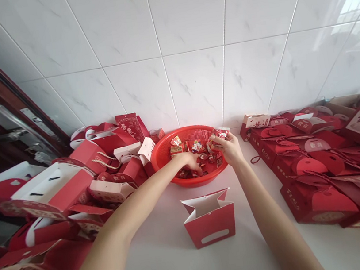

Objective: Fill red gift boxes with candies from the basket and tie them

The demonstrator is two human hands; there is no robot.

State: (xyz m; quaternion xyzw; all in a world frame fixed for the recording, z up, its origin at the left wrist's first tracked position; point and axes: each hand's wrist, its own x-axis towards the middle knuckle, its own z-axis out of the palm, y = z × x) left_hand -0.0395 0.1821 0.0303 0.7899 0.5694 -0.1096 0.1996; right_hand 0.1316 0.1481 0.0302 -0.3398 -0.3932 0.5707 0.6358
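Observation:
A red plastic basket (190, 185) with perforated sides stands against the wall and holds several small wrapped candies (197, 145). My left hand (191, 162) reaches down into it, fingers bent together among the candies; whatever they grip is hidden. Over the basket's right rim, my right hand (227, 147) is closed on red-and-white candy packets (220, 133). Between my forearms, in front of the basket, a red paper gift box (210, 222) stands upright with its top open and its white inside showing.
Open red gift boxes (66, 186) are heaped on the left. Rows of folded-shut red boxes (323, 199) fill the right side. Behind the white tabletop (171, 261) rises a tiled wall (195, 79). A dark door with a metal handle (13, 118) is at far left.

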